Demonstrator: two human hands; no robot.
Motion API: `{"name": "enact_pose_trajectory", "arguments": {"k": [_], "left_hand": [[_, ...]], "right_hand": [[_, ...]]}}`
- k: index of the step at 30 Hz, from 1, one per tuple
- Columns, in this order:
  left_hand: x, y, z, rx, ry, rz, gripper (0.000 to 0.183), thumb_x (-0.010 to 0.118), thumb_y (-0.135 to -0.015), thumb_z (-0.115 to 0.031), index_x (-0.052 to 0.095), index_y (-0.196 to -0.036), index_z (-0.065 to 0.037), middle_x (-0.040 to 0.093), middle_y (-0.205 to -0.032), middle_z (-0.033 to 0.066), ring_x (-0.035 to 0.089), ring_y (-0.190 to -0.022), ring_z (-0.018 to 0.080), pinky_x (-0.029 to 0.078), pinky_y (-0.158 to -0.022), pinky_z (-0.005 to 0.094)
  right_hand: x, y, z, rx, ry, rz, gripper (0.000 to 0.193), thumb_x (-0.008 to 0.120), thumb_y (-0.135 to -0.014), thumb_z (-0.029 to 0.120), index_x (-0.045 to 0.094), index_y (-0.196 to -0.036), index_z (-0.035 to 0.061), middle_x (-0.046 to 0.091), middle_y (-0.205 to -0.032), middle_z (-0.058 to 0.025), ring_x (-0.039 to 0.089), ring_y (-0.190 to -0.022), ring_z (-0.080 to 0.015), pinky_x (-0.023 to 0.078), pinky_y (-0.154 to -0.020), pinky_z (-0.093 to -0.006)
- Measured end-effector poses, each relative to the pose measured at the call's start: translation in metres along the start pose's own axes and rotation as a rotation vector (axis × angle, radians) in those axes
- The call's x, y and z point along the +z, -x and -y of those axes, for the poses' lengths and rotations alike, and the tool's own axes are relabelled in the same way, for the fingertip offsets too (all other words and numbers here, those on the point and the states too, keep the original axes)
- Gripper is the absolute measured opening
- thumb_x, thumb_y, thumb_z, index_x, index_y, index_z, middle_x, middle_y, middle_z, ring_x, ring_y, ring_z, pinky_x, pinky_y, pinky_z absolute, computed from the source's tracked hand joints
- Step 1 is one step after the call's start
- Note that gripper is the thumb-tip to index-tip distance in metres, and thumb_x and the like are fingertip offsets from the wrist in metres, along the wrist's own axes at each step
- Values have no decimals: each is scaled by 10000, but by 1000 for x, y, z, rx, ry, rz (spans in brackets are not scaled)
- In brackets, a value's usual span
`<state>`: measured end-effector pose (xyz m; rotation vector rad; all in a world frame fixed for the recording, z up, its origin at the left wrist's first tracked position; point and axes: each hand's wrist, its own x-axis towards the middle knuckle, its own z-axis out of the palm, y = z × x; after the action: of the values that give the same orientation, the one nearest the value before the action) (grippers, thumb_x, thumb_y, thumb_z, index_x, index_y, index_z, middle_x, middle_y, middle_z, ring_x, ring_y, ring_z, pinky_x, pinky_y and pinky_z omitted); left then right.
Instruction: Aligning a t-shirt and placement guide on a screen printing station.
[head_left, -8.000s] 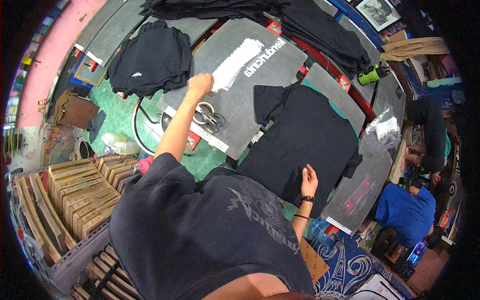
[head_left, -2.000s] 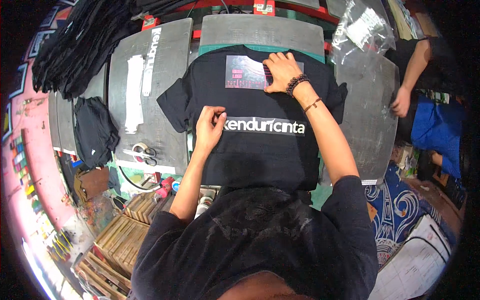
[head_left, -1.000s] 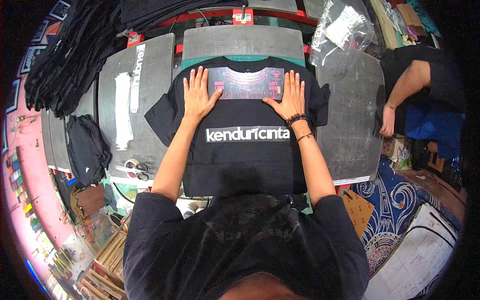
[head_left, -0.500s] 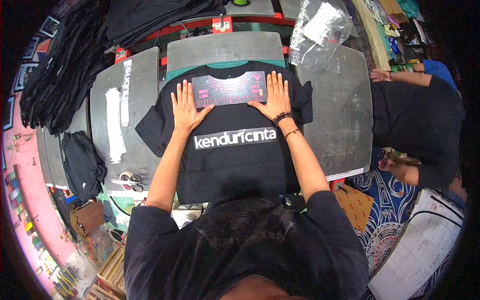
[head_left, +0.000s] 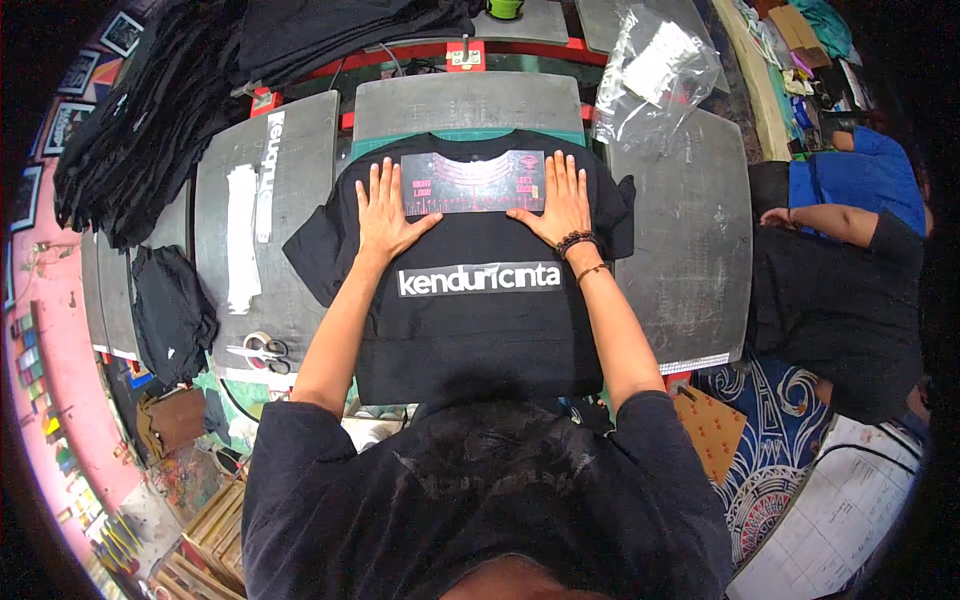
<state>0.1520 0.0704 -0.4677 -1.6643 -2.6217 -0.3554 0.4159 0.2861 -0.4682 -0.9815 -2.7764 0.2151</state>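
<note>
A black T-shirt (head_left: 480, 345) lies spread over a grey board, its collar pointing away from me. Just below the collar rests a clear placement ruler (head_left: 472, 185) with pink markings. My left hand (head_left: 390, 212) lies flat at the ruler's left end, thumb on its lower edge. At the right end my right hand (head_left: 555, 205) lies flat the same way, fingers stretched and dark beads round the wrist. Across the chest below, a transfer strip (head_left: 480, 278) with white lettering sits on the shirt, touched by neither hand. Under the collar, a green cutting mat (head_left: 370, 146) shows.
Grey boards (head_left: 680, 240) flank the shirt. On the left one lie more transfer strips (head_left: 268, 180), scissors and a tape roll (head_left: 262, 350). Black garments (head_left: 140, 120) are piled at far left. A plastic bag (head_left: 655, 80) sits back right. Two people (head_left: 830, 270) are at the right.
Both hands stay flat on the ruler and shirt. The whole view has shifted slightly. At the right, the person in black has moved an arm, and more of a person in blue shows.
</note>
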Motion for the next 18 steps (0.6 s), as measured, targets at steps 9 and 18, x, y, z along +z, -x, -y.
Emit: {"name": "enact_pose_trajectory", "arguments": {"k": [9, 18], "left_hand": [[2, 0, 4, 10, 14, -18, 1208, 596, -791, -811, 290, -1562, 67, 221, -1669, 220, 153, -1560, 395, 110, -1220, 644], [3, 0, 3, 12, -9, -10, 1167, 574, -827, -791, 272, -1572, 54, 227, -1671, 209, 168, -1557, 394, 119, -1223, 628]], "right_hand": [[2, -3, 3, -5, 9, 30, 1283, 614, -753, 839, 243, -1572, -77, 211, -1661, -260, 150, -1561, -396, 106, -1262, -533], [2, -1, 0, -17, 57, 31, 1248, 620, -769, 820, 262, -1569, -69, 222, -1661, -249, 184, -1550, -400, 140, -1253, -550]]}}
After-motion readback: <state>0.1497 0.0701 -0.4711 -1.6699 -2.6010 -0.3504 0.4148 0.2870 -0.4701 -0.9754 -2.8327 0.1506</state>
